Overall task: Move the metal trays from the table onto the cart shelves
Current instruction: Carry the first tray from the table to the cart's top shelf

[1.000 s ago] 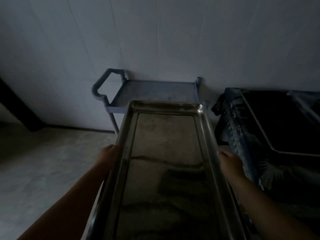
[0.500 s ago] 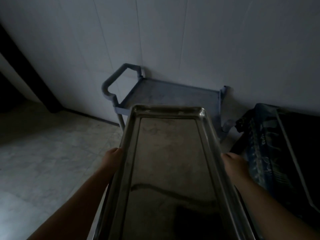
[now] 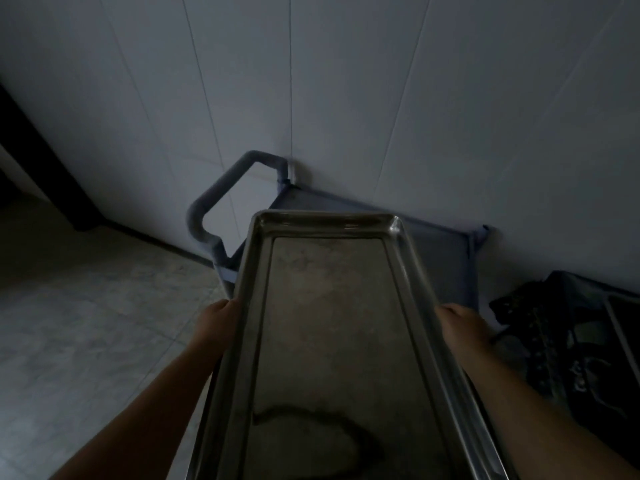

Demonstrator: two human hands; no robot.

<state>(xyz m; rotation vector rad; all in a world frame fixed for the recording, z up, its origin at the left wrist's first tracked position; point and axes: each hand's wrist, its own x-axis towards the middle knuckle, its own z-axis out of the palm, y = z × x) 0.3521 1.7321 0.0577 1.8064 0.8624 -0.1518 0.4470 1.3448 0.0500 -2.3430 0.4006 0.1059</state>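
I hold a long, shallow metal tray (image 3: 329, 306) lengthwise in front of me. My left hand (image 3: 218, 320) grips its left rim and my right hand (image 3: 462, 325) grips its right rim, fingers curled under. The tray's far end hangs over the top shelf (image 3: 440, 258) of a blue-grey cart, which stands against the white wall. The cart's tubular handle (image 3: 221, 199) rises at its left end. Lower shelves are hidden behind the tray.
A table draped in a dark patterned cloth (image 3: 554, 334) stands to the right, with the rim of another tray (image 3: 620, 334) on it. Pale tiled floor (image 3: 86, 323) spreads to the left. A dark doorway frame (image 3: 38, 150) is at far left.
The view has swung left and closer to the cart. The tray's far end now overlaps the cart's top shelf, and the clothed table has slid toward the right edge.
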